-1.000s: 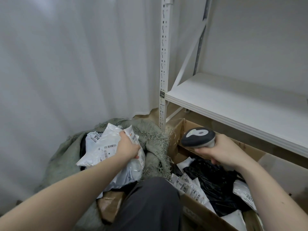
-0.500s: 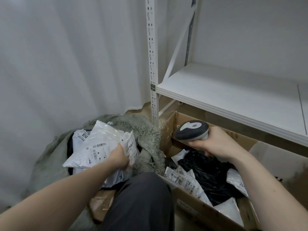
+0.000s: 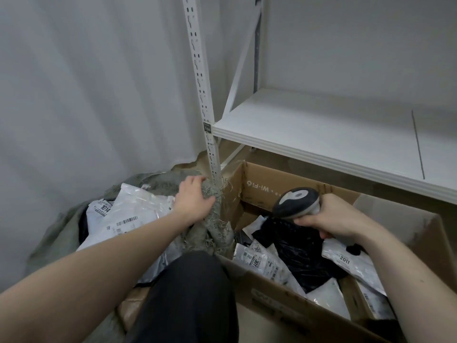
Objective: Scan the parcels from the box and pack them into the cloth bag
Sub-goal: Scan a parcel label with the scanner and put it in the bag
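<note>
Under the shelf [image 3: 333, 142]: box [image 3: 284, 305] at right, open, with white parcels [image 3: 262, 261] and one black parcel [image 3: 296, 253] inside. Bag [image 3: 61, 233] at left, just beside box; white parcel [image 3: 131, 214] lies in its mouth. Left hand [image 3: 194, 201] grips bag's frayed rim, fingers curled over it. Right hand [image 3: 331, 219] over box, wrapped around scanner [image 3: 296, 201], head pointing left.

- A white metal shelf [image 3: 333, 134] juts out at the right, its board bare.
- Its perforated white upright post [image 3: 201, 95] stands at the shelf's left front corner, bearing a small dark label [image 3: 207, 127].
- A pale curtain [image 3: 86, 82] hangs left of the post.
- A plain wall [image 3: 358, 45] rises behind the shelf.
</note>
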